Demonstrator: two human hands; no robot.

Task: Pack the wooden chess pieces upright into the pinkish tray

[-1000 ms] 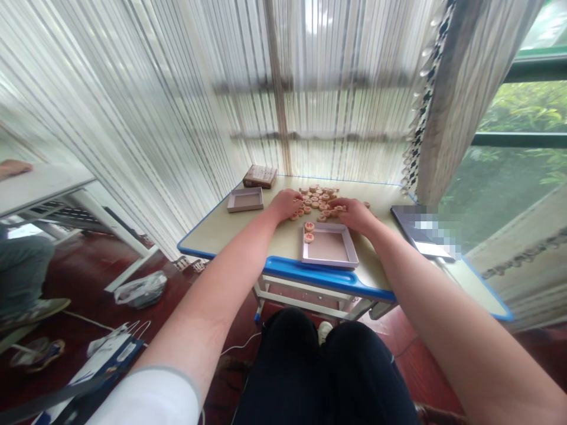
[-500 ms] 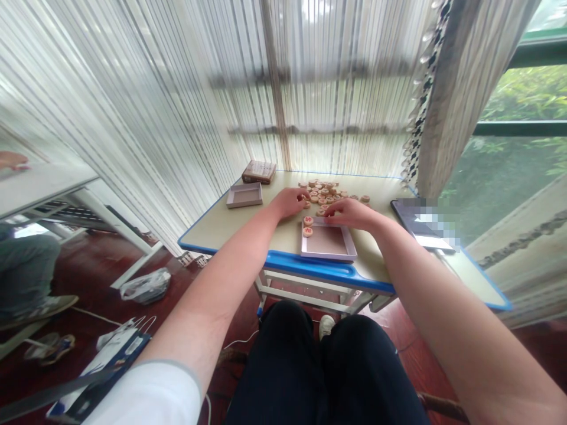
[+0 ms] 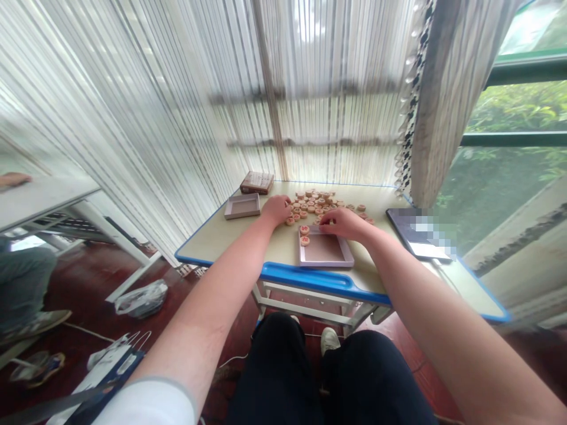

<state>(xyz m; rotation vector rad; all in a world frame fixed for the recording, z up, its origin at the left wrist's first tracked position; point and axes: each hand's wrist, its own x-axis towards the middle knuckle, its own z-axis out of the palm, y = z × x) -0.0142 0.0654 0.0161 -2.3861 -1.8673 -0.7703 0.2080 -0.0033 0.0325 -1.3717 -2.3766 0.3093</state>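
A loose heap of round wooden Chinese chess pieces (image 3: 312, 203) lies across the far middle of the table. My left hand (image 3: 278, 209) rests at the heap's left edge, fingers bent but apart, touching pieces there. A shallow open box (image 3: 328, 264) sits near the front edge. Inside its left side, two pieces with red characters, one (image 3: 304, 229) behind the other (image 3: 305, 241), lie face up. Over the box's far wall is my right hand (image 3: 343, 223), thumb and fingers pinched together; whatever is between the fingertips is too small to make out.
A second shallow box part (image 3: 243, 206) lies at left, with a brown printed box (image 3: 257, 182) behind it. On the right lies a tablet (image 3: 414, 233) with a cable. The table has a blue rim (image 3: 305, 277). Another person's hand (image 3: 15, 179) rests on a table at far left.
My left hand has moved left, and pieces now lie spread further left beside it. My right hand has shifted slightly over the box's far wall. The view has tilted a little.
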